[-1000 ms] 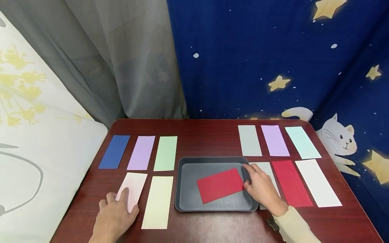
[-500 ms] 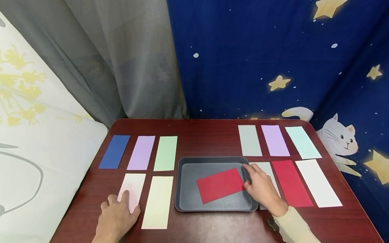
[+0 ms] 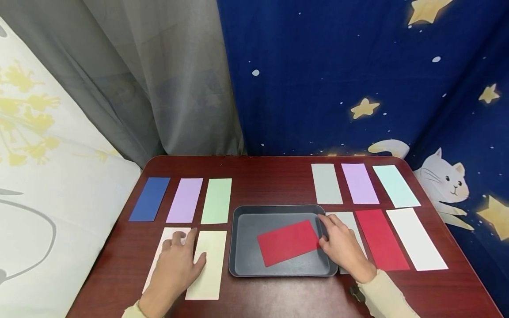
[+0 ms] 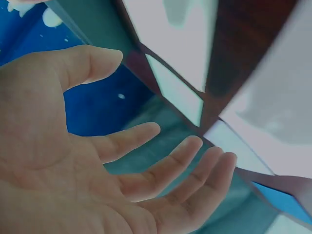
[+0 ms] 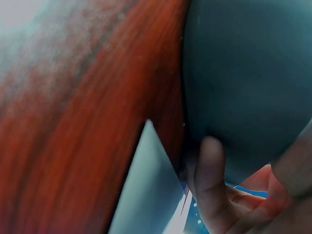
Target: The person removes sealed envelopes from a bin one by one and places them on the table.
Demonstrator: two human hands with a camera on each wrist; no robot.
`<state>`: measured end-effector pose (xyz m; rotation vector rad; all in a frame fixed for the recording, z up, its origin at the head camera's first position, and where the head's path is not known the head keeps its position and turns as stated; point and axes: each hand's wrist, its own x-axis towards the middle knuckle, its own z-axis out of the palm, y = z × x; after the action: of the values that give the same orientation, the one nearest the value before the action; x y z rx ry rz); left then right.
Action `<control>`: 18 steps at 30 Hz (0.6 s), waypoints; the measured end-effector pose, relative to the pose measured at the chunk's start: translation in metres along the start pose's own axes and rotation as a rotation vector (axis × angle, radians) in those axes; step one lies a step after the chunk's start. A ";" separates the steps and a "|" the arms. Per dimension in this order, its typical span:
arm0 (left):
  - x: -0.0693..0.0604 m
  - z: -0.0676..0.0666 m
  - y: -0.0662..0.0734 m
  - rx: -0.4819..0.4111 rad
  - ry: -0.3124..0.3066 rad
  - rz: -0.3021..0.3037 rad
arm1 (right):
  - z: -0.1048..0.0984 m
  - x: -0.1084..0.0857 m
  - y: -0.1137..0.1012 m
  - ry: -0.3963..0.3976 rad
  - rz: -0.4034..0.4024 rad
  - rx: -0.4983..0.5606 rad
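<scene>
My left hand is over the pale pink card and the cream card at the front left. Its fingers are loosely bent, with nothing in them in the left wrist view. My right hand grips the right rim of a dark grey baking tray. In the right wrist view its thumb lies against the tray wall. A red card lies slanted inside the tray, its right end close to the right hand. A pale grey card is partly hidden beneath that hand.
At the back left lie a blue card, a lilac card and a green card. More cards stand in two rows at the right, including another red card and a white card. Curtains hang behind the brown table.
The left hand shifted the pale pink card slightly toward me, then lifted off it and moved right and up, over the cream card's edge. The right hand and tray stayed put.
</scene>
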<state>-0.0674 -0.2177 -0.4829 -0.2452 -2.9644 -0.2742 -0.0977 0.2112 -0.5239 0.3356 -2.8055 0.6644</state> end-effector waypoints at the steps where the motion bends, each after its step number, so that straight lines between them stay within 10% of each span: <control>1: 0.003 0.000 0.005 -0.002 0.016 0.022 | 0.000 0.000 0.000 0.001 -0.002 -0.001; 18: 0.036 0.002 0.073 0.082 0.074 0.334 | 0.000 0.000 0.000 -0.008 0.013 -0.001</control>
<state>-0.0895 -0.1408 -0.4666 -0.6925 -2.7925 -0.1155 -0.0981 0.2105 -0.5240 0.3212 -2.8173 0.6657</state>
